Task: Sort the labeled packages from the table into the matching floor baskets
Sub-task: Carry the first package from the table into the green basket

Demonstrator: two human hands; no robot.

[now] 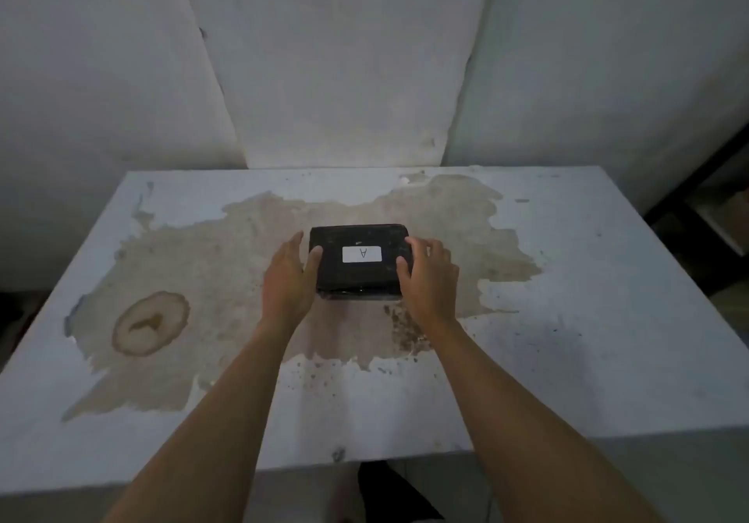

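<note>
Left hand (288, 275) and right hand (426, 275) clasp the short ends of the black package (358, 262), thumbs on its top face. It sits between them on the worn table (567, 299), long axis running hand to hand. Its white label (362, 254) reads "A", inverted, top toward the person.

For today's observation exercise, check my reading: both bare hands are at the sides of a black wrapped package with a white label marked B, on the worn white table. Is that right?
Not quite. The head view shows the white label marked A, not B, upside down to the camera. The rest holds: the left hand and right hand are at the sides of the black wrapped package on the worn white table.
</note>
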